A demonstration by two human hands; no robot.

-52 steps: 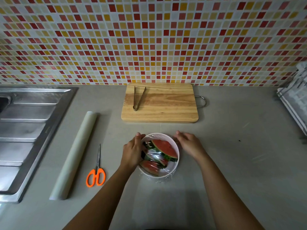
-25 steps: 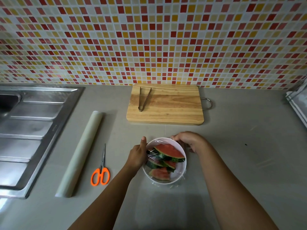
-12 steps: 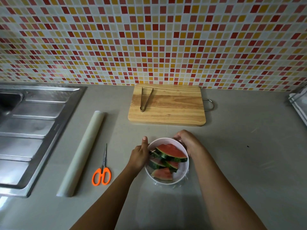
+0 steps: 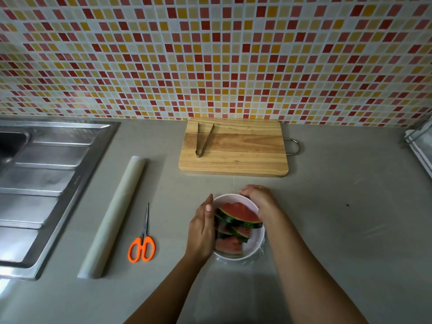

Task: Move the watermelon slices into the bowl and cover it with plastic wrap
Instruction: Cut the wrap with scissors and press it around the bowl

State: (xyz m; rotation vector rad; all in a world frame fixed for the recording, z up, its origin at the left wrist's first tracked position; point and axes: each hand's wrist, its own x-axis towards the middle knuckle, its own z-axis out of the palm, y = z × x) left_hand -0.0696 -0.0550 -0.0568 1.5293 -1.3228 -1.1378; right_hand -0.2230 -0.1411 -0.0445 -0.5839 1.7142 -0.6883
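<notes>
A white bowl (image 4: 253,250) stands on the grey counter near me, holding several watermelon slices (image 4: 238,215) with red flesh and green rind. Clear plastic wrap (image 4: 261,252) lies over the bowl and bunches below its near rim. My left hand (image 4: 202,230) presses flat against the bowl's left side, thumb pointing up. My right hand (image 4: 258,198) curls over the far right rim, fingers bent down on the wrap. The roll of plastic wrap (image 4: 112,217) lies at the left.
Orange-handled scissors (image 4: 142,244) lie between the roll and the bowl. A wooden cutting board (image 4: 245,150) with metal tongs (image 4: 203,139) on it sits behind the bowl. A steel sink (image 4: 42,178) fills the left; a rack (image 4: 420,146) is at the right edge.
My right hand has shifted from the bowl's right side to its far rim and curled down. My left hand has slid along the left side. The bowl stays put.
</notes>
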